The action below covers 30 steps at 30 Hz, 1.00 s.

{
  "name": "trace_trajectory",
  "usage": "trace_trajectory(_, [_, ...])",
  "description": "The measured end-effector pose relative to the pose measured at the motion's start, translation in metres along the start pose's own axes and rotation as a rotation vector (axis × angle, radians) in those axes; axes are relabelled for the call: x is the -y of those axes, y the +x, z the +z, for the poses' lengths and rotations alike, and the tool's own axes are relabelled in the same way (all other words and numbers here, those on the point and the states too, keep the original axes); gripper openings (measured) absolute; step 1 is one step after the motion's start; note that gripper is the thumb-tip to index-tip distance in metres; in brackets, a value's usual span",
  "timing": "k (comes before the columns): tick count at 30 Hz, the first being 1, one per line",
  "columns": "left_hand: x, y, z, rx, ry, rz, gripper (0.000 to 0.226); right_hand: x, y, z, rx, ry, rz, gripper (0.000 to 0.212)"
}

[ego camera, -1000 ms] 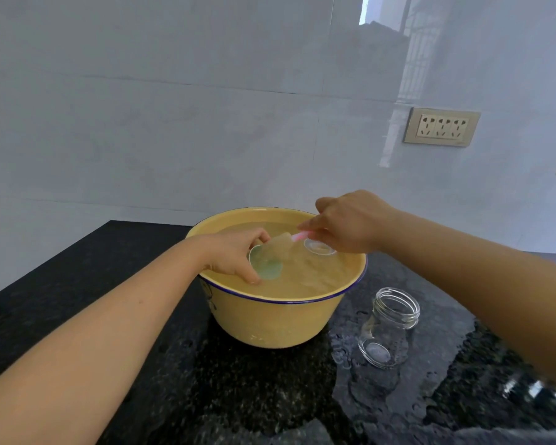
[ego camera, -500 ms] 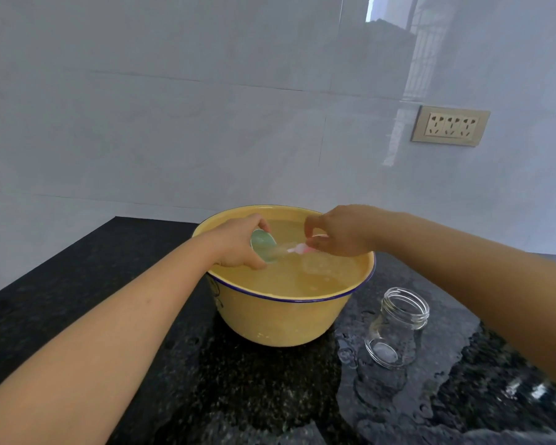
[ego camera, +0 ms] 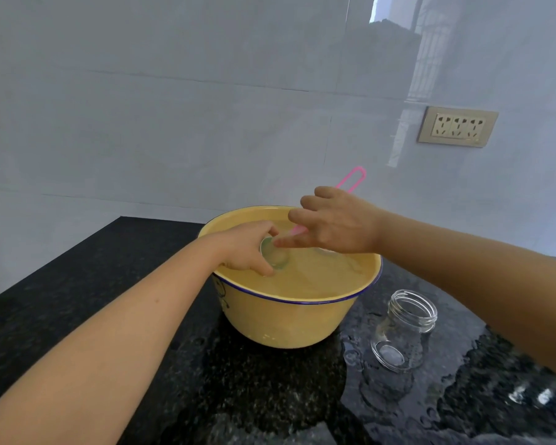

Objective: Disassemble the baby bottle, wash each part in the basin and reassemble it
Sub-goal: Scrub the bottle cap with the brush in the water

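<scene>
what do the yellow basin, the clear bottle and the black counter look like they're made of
Yellow basin with a blue rim: probably enamelled metal, going by the thin dark-edged lip and glossy coat; plastic is possible. Clear threaded bottle body: see-through and shiny, either glass or hard plastic. Black speckled countertop: looks like polished granite, flecked and reflective where wet.

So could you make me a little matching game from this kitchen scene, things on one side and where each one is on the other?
Things:
1. glass bottle
2. pink brush
3. yellow basin
4. wall socket

Places:
A. in the right hand
B. on the tiled wall
C. full of water, mid-counter
D. standing on the wet counter, right of the basin

Pairs: 1-D, 2-A, 3-C, 4-B
</scene>
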<state>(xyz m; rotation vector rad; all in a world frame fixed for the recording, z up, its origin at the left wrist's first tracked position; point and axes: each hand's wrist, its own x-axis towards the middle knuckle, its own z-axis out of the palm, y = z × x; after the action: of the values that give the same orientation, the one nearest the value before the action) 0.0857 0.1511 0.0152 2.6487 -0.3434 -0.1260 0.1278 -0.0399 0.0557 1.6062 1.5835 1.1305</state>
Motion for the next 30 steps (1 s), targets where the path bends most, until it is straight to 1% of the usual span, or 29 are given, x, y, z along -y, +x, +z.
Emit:
trace_trajectory(3, [-0.001, -0.001, -0.001, -0.001, -0.043, 0.012, 0.054, -0.005, -0.003, 0.005, 0.000, -0.024, 0.014, 0.047])
trace_trajectory(5, [-0.001, -0.001, -0.002, 0.001, -0.053, 0.010, 0.062, -0.008, -0.006, 0.009, 0.039, 0.035, 0.060, 0.052])
trace_trajectory(7, [-0.001, -0.002, -0.002, -0.013, -0.079, 0.015, 0.064, -0.008, -0.007, 0.010, 0.101, 0.130, 0.136, 0.048])
trace_trajectory(8, [0.000, -0.001, -0.002, -0.024, -0.095, 0.019, 0.064, -0.007, -0.007, 0.009, 0.158, 0.184, 0.185, 0.044])
trace_trajectory(9, [0.000, -0.001, -0.002, -0.036, -0.103, 0.020, 0.064, -0.006, -0.006, 0.008, 0.265, 0.230, 0.243, 0.040])
trace_trajectory(10, [0.001, -0.001, -0.002, -0.051, -0.104, 0.018, 0.065, -0.005, -0.006, 0.007, 0.405, 0.276, 0.307, 0.039])
trace_trajectory(11, [0.002, -0.001, -0.001, -0.067, -0.104, 0.014, 0.067, -0.002, -0.007, 0.005, 0.503, 0.335, 0.377, 0.040])
trace_trajectory(13, [0.003, 0.000, -0.001, -0.100, -0.098, 0.012, 0.068, 0.000, -0.004, 0.002, 0.562, 0.418, 0.488, 0.038])
trace_trajectory(16, [0.002, 0.000, 0.000, -0.144, -0.066, 0.013, 0.067, 0.005, 0.000, 0.002, 0.626, 0.454, 0.572, 0.033])
trace_trajectory(20, [0.002, -0.001, 0.001, -0.202, -0.021, 0.015, 0.066, 0.009, 0.006, -0.005, 0.811, 0.594, 0.637, 0.037])
trace_trajectory(24, [0.003, -0.001, 0.002, -0.240, 0.000, 0.008, 0.067, 0.012, 0.011, -0.009, 0.886, 0.791, 0.690, 0.041])
trace_trajectory(26, [0.003, -0.002, 0.001, -0.258, 0.009, 0.005, 0.067, 0.013, 0.014, -0.009, 0.954, 0.848, 0.703, 0.046])
trace_trajectory(27, [0.003, -0.002, 0.001, -0.266, 0.017, 0.003, 0.067, 0.014, 0.014, -0.009, 0.998, 0.881, 0.707, 0.054])
trace_trajectory(29, [0.003, -0.001, 0.002, -0.280, 0.047, 0.002, 0.070, 0.015, 0.017, -0.011, 1.068, 0.938, 0.706, 0.081])
trace_trajectory(30, [0.003, -0.001, 0.002, -0.282, 0.067, 0.004, 0.071, 0.016, 0.019, -0.014, 1.096, 0.958, 0.693, 0.089])
